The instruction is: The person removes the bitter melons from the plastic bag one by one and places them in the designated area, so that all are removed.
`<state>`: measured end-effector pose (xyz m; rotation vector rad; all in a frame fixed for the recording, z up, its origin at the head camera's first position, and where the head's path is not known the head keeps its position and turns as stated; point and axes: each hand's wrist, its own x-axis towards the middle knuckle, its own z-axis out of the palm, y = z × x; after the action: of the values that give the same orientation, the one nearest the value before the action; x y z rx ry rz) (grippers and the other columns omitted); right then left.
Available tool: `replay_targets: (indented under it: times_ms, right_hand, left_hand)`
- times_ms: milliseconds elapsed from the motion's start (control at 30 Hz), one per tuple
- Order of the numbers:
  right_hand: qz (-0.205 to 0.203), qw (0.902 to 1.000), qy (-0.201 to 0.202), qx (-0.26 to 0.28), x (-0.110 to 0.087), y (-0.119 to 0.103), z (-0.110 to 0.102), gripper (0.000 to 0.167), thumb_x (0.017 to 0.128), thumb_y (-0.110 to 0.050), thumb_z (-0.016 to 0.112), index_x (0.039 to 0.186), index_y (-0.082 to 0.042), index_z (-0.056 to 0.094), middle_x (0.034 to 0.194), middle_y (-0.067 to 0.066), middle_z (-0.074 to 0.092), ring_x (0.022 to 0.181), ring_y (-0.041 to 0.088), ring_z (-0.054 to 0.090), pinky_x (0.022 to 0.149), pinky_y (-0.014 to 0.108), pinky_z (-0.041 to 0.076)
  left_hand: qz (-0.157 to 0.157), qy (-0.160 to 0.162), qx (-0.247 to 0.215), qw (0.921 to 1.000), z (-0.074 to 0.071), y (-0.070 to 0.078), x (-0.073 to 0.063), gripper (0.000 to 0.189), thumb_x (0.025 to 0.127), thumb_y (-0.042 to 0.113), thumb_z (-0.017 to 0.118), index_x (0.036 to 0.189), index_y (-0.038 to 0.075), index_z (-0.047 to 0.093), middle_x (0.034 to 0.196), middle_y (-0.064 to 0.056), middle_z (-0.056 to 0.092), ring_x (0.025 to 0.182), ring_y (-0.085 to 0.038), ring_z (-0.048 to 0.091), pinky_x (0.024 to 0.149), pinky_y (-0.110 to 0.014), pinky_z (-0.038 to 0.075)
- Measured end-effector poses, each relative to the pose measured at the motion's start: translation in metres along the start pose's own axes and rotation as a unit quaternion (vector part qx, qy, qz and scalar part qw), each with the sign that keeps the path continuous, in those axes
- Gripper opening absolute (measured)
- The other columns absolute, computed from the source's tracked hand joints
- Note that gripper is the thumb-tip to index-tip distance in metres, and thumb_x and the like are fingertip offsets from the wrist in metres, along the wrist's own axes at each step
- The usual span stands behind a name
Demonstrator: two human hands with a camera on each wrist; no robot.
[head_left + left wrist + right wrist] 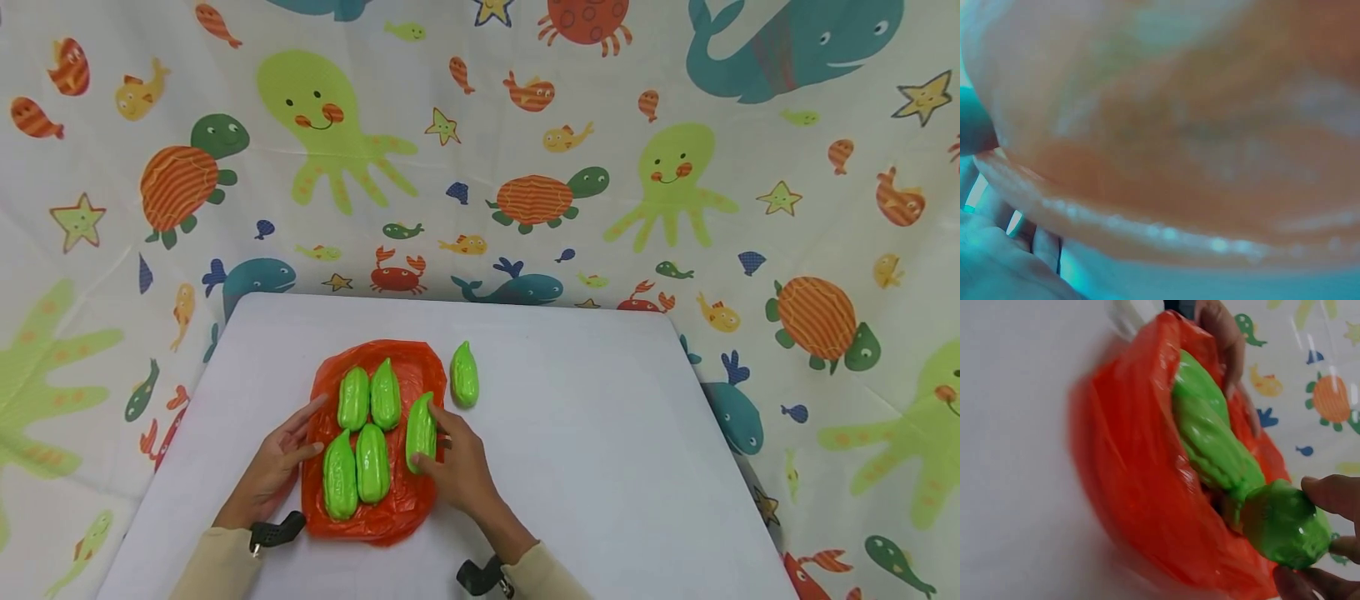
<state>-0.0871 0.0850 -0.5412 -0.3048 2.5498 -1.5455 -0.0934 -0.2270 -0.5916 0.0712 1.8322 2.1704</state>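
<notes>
A red plastic bag (405,521), its mouth spread wide and its rim folded back, sits at the left of the white table. Inside it, several shiny, ridged green gourds (341,475) lie in two rows. My left hand (273,467) holds the bag's left rim, thumb above and fingers beneath, as the left wrist view shows. Between thumb and fingers, my right hand (461,462) grips another green gourd (421,433) at the bag's right side. In the right wrist view this gourd (1291,528) is seen end-on, close beside the ones in the bag.
One more green gourd (465,375) lies on the white table (585,433), just right of the bag's far corner. Behind the table hangs a cloth (465,167) printed with sea animals. Dark wrist cameras (277,529) are strapped on both wrists.
</notes>
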Motion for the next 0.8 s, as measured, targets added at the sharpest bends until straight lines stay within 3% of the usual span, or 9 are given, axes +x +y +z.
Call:
replay_targets:
  times_ms: [333, 533, 800]
  right_hand:
    - [-0.004, 0.9989, 0.046, -0.006, 0.020, 0.004, -0.035, 0.085, 0.090, -0.009, 0.084, 0.164, -0.017, 0.042, 0.151, 0.011, 0.058, 0.127, 0.031, 0.066, 0.104, 0.047, 0.060]
    - [0.020, 0.9965, 0.080, -0.010, 0.032, 0.008, -0.055, 0.084, 0.089, -0.010, 0.085, 0.163, -0.020, 0.045, 0.155, 0.010, 0.057, 0.127, 0.032, 0.066, 0.104, 0.049, 0.060]
    - [0.039, 0.9942, 0.096, -0.028, 0.048, 0.025, -0.081, 0.085, 0.088, -0.009, 0.086, 0.162, -0.023, 0.046, 0.158, 0.007, 0.056, 0.129, 0.031, 0.064, 0.107, 0.047, 0.059]
  left_hand:
    - [0.000, 0.004, 0.009, 1.0000, -0.002, -0.003, -0.001, 0.073, 0.107, 0.004, 0.057, 0.171, 0.014, 0.023, 0.172, -0.003, 0.034, 0.137, 0.012, 0.051, 0.105, -0.012, 0.051]
    - [-0.008, 0.000, 0.008, 0.9999, -0.002, -0.001, -0.001, 0.073, 0.107, 0.005, 0.057, 0.171, 0.015, 0.023, 0.176, -0.010, 0.026, 0.137, 0.012, 0.050, 0.105, -0.012, 0.050]
    - [-0.012, 0.003, 0.010, 0.9999, -0.001, -0.002, 0.000, 0.074, 0.107, 0.005, 0.058, 0.171, 0.017, 0.023, 0.178, -0.015, 0.020, 0.137, 0.013, 0.049, 0.105, -0.011, 0.050]
